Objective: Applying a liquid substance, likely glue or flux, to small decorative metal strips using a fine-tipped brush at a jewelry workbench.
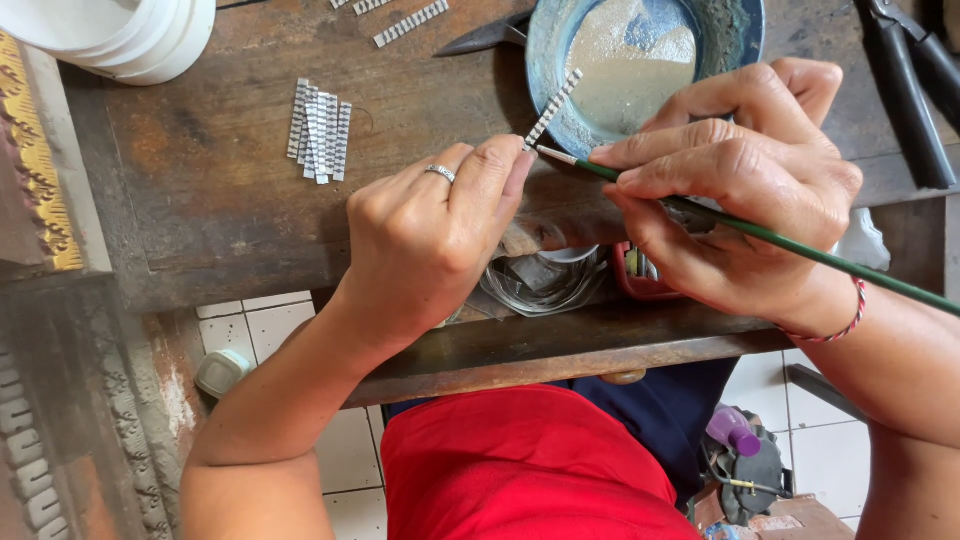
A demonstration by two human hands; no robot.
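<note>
My left hand (435, 235), with a ring on one finger, pinches a narrow silver patterned strip (555, 107) that slants up over the rim of a blue bowl (740, 30). In my right hand (735, 185) I grip a thin green brush (800, 247), its pale tip touching the strip's lower end near my left fingertips. The bowl holds a greyish liquid. A small bundle of similar silver strips (320, 130) lies on the worn wooden bench (200, 200) to the left of my hands.
Stacked white bowls (130, 35) stand at the far left. Black pliers (915, 90) lie at the right edge, more strips (410, 22) at the top. An open drawer (560, 345) below my hands holds wire coils. A carved gilded frame (35, 170) is at left.
</note>
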